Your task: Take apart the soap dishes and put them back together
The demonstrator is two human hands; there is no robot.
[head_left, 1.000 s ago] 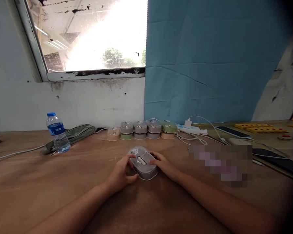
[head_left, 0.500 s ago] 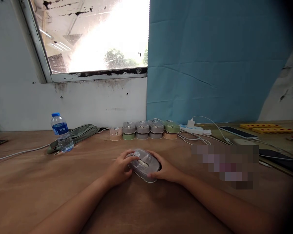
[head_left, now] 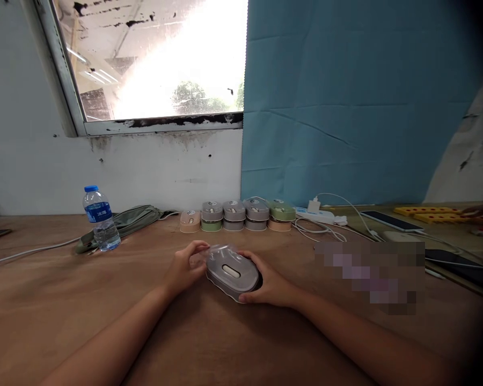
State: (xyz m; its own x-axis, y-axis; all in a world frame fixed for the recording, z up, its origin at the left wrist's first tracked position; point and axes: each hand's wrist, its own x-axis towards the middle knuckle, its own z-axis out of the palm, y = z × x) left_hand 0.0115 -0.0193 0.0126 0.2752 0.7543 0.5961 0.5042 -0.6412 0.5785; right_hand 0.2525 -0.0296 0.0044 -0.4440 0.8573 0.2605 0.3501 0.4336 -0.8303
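A grey oval plastic lunch box (head_left: 244, 275) lies in front of me on the table, tilted slantwise, with a pale oval piece in the slot on its top. Glossy clear plastic film (head_left: 224, 250) shows at its far left end. My right hand (head_left: 270, 280) grips the box's right end, thumb on the near side and fingers behind. At the left end, my left hand (head_left: 187, 264) has its fingers bent, fingertips at the film and thumb beside the box wall. What exactly the left fingertips pinch is hard to see.
Several similar boxes (head_left: 234, 210) stand stacked by the wall. A water bottle (head_left: 100, 219) and a green bag (head_left: 134, 222) are at left. At right are a power strip (head_left: 316, 215), a phone (head_left: 390, 221), cables and yellow blocks (head_left: 443, 217), with another person's hand (head_left: 481, 210) there.
My left hand has drawn back from the box's top to its left end. The round label on top no longer shows. Another person's hand has appeared at far right.
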